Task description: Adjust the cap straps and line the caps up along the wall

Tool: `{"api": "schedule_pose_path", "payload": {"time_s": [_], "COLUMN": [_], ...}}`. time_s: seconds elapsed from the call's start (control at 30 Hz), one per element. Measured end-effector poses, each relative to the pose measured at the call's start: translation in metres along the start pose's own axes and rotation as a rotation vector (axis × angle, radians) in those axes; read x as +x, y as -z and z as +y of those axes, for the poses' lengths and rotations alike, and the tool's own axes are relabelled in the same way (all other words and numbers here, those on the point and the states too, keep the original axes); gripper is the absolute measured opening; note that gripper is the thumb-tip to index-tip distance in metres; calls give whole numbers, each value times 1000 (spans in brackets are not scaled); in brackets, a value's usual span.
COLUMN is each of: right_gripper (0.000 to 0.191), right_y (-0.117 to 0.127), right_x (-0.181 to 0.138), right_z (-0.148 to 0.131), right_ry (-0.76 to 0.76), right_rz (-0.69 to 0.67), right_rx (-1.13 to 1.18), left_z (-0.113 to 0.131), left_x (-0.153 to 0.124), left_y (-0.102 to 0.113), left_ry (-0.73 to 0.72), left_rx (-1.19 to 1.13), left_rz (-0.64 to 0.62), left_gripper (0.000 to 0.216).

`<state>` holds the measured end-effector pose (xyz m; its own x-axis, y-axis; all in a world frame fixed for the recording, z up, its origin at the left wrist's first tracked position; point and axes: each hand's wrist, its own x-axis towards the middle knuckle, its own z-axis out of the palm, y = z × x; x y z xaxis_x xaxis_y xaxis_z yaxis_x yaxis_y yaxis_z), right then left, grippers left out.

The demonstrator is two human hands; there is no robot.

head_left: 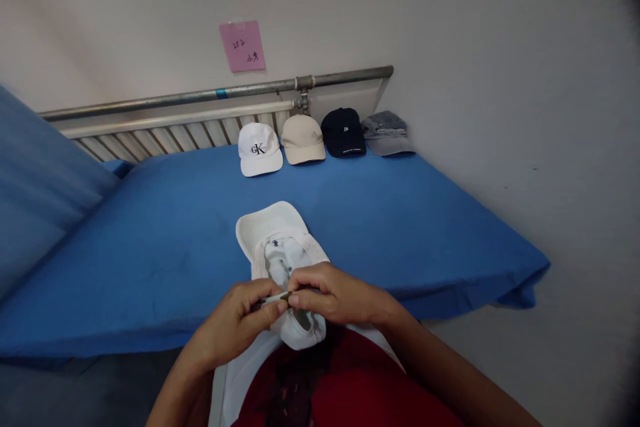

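Note:
A white baseball cap (273, 220) lies upside down at the near edge of the blue-covered table, its brim pointing away from me and its inside showing. My left hand (243, 317) pinches the back strap of the cap between thumb and fingers. From the other side my right hand (330, 293) grips the same strap, close to a small brass-coloured buckle (286, 298). The fingertips of both hands nearly meet at the buckle and partly cover it. Below the hands, the back of the cap hangs over the table edge against my body.
Along the back of the blue-covered table (200, 227) stand a white cap (260, 153), a beige cap (303, 140), a black cap (344, 133) and a grey cap (389, 135). Behind them are a radiator (190, 133) and a metal pipe (200, 97). A pink note (243, 47) is on the wall.

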<state>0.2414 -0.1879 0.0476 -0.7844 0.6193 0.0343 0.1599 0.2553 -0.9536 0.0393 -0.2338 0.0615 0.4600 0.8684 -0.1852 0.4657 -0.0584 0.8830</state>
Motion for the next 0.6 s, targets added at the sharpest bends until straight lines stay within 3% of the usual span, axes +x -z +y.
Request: {"api": "schedule_pose_path", "payload": {"time_s": [0.13, 0.4, 0.5, 0.6], "right_gripper": [12, 11, 14, 10], "right_y": [-2, 4, 5, 5], "right_x": [1, 0, -4, -8], "right_z": [2, 30, 30, 17], "right_ry": [-37, -165, -118, 30], "right_rz": [22, 127, 187, 323], "right_rx": [36, 385, 223, -84], "left_z": [-3, -15, -26, -26], "left_x": [1, 8, 13, 17], "left_y": [2, 19, 15, 11], "left_ry": [38, 68, 53, 39], "left_rx": [-96, -330, -526, -562], "left_rz": [-11, -146, -140, -69], "left_gripper": [31, 25, 30, 34]}}
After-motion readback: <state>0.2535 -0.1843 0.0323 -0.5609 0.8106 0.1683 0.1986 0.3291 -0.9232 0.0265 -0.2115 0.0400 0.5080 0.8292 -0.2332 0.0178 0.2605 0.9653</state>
